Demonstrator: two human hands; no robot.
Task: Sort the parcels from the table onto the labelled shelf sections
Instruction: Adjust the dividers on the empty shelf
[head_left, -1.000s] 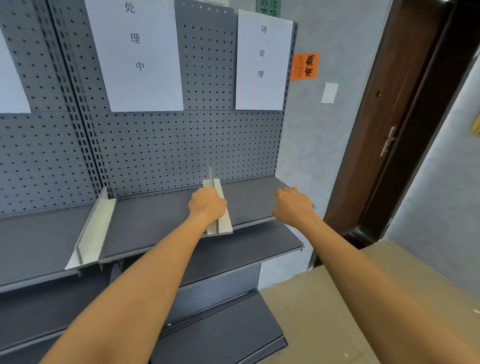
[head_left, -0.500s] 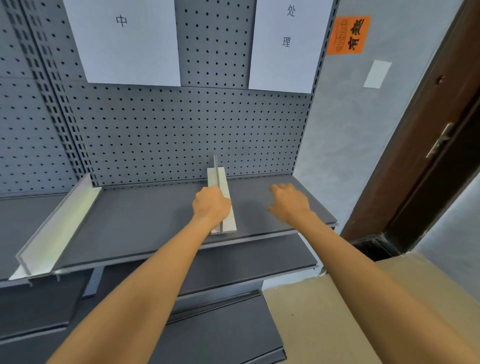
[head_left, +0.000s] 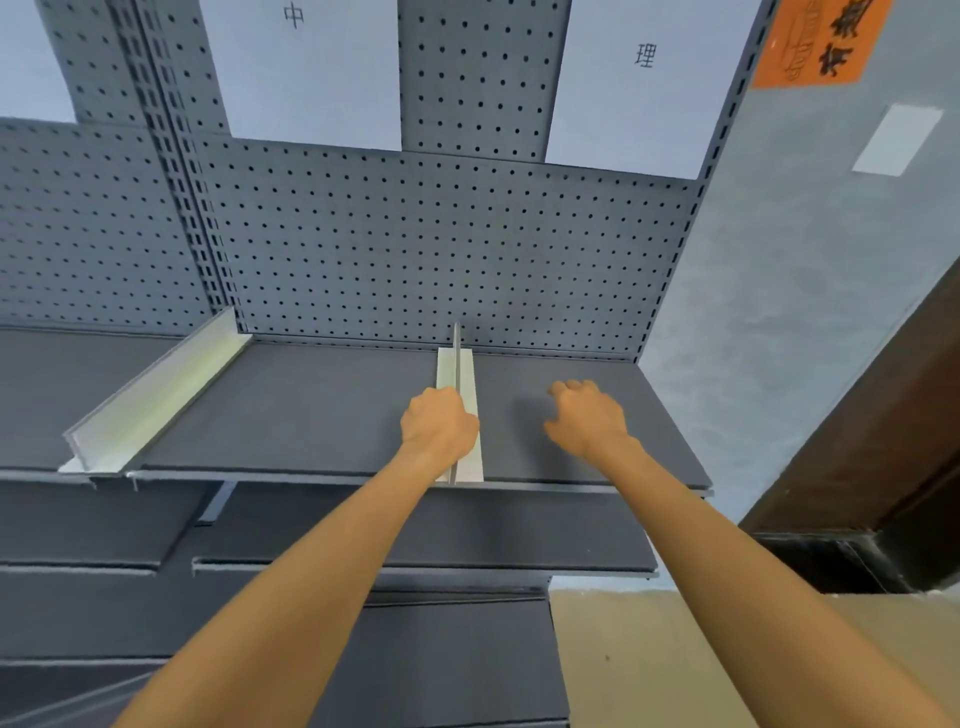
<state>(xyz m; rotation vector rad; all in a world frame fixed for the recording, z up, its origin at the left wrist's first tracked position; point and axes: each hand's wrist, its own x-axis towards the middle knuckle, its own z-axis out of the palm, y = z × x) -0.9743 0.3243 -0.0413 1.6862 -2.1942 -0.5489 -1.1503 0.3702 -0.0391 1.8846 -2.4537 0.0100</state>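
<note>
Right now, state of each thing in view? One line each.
left hand: curled on the middle divider
right hand: fingers loosely bent over the shelf, holding nothing
middle divider: upright
left divider: upright, untouched
top shelf: no parcels
paper labels: on the pegboard

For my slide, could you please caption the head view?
Left hand grips the shelf divider; right hand hovers over the empty-looking shelf.

Dark grey shelf (head_left: 322, 415) fronted grey pegboard (head_left: 415, 249). Two pale metal dividers stood on it: left divider (head_left: 156, 400) angled, right divider (head_left: 464, 374) running near to far. Lower shelves (head_left: 467, 530) sat beneath.
</note>
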